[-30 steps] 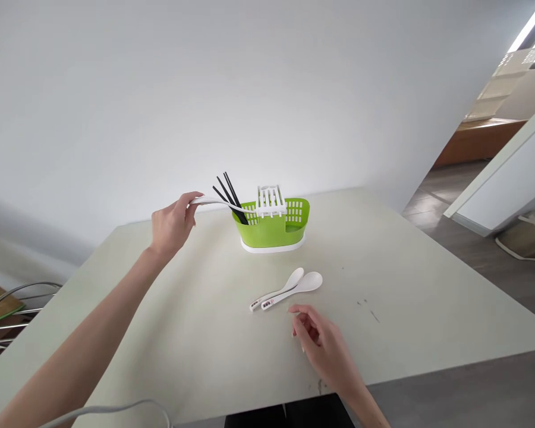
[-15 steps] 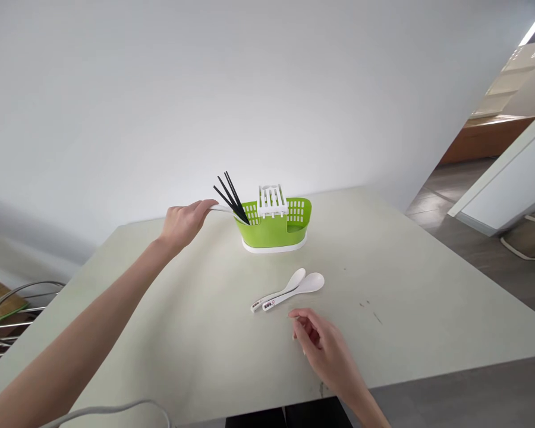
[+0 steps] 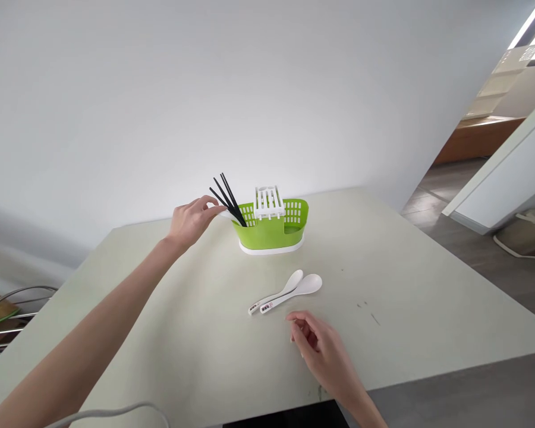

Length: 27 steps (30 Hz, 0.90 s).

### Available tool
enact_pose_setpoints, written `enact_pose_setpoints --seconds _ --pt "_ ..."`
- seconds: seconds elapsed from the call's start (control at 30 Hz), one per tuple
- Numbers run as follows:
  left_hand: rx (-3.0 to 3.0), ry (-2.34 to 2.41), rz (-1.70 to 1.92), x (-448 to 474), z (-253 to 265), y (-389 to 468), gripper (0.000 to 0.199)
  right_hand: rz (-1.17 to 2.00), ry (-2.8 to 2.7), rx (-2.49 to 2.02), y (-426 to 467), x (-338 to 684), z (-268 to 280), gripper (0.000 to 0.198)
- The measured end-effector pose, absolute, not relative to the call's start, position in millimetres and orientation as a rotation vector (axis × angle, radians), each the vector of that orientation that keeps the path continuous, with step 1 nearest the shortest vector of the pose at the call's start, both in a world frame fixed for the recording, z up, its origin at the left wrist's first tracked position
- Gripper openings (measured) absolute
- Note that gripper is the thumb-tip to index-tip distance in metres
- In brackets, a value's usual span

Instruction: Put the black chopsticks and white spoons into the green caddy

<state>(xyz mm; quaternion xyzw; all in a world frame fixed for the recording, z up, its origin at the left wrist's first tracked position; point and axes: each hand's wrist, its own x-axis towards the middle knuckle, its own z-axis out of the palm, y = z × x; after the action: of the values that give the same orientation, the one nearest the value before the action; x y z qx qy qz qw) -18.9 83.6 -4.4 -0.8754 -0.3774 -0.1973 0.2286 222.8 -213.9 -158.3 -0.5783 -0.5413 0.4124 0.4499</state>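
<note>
Right hand (image 3: 323, 351) loosely curled, thumb and forefinger apart; two white spoons (image 3: 310, 284) just beyond its fingertips. Farther off, left hand (image 3: 189, 223) pinched on white utensil (image 3: 228, 214), black chopsticks (image 3: 236, 211) and green basket (image 3: 267, 236) just right of it.

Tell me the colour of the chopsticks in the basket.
The chopsticks are black, seen in the head view.

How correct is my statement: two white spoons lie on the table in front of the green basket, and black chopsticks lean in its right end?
Not fully: the head view shows the black chopsticks leaning in the left end of the green basket. The two white spoons are as you say.
</note>
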Motion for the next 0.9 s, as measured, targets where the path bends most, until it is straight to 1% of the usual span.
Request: enact_pose_setpoints --seconds 0.17,0.27,0.4,0.57,0.67,0.73,0.8,0.87,0.9 --pt "-2.411 -1.042 -0.495 -17 -6 86 0.039 1.045 -1.341 -1.436 -214 224 -158 0.037" --pt "-2.422 -1.033 -0.484 -17 -7 84 0.036 1.045 -1.341 -1.436 -214 223 -159 0.037" --pt "-2.432 -0.942 -0.518 -23 -6 79 0.037 1.023 -1.356 -1.443 -214 223 -160 0.037" --pt "-2.418 -0.802 -0.747 -32 -13 70 0.04 1.008 -1.365 -1.459 -214 223 -161 0.037" --pt "-2.396 -0.792 -0.942 -24 -24 53 0.036 1.006 -1.362 -1.468 -214 223 -161 0.038" --pt "-2.486 -0.806 -1.01 -11 -34 36 0.031 1.007 -1.367 -1.475 -214 222 -162 0.038" --pt "-2.701 -0.775 -0.94 4 -46 14 0.023 1.009 -1.37 -1.483 -213 222 -162 0.038" --pt "-2.919 -0.74 -0.712 19 -59 -7 0.018 1.01 -1.371 -1.481 -213 222 -162 0.037" --pt "-2.997 -0.751 -0.595 27 -65 -16 0.019 1.009 -1.372 -1.477 -213 222 -162 0.037"
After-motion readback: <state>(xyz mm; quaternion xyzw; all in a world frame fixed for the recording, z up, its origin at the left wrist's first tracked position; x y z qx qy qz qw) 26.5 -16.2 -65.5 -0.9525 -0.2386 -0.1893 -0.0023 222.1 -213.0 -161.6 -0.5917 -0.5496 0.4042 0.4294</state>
